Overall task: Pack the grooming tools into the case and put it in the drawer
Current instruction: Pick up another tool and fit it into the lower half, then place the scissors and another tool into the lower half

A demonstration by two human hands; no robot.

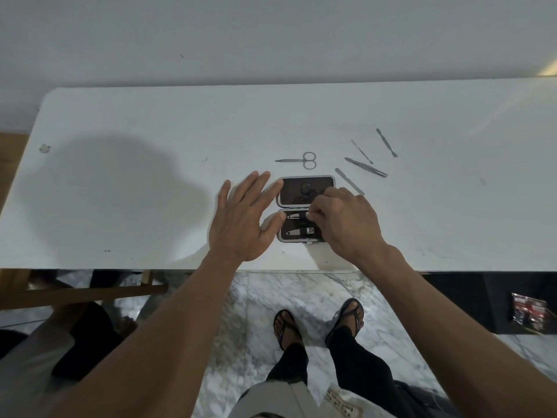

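Note:
A small dark case (304, 191) with a grey rim lies open on the white table (150, 176). Its near half holds two nail clippers, a small one (294, 216) above a larger one (298, 232). My right hand (343, 224) pinches the right end of the small clipper. My left hand (244, 218) lies flat with fingers spread, index and thumb touching the case's left edge. Scissors (301, 160) lie just beyond the case. A nail file (349, 181), tweezers (366, 167), a thin pick (361, 151) and a cuticle pusher (386, 143) lie to the right.
The table's near edge runs just below my wrists, with marble floor and my sandalled feet (316, 327) beneath. A wooden frame (90, 292) sits under the table's left side. A dark cabinet (497, 300) stands at the lower right. No drawer is in view.

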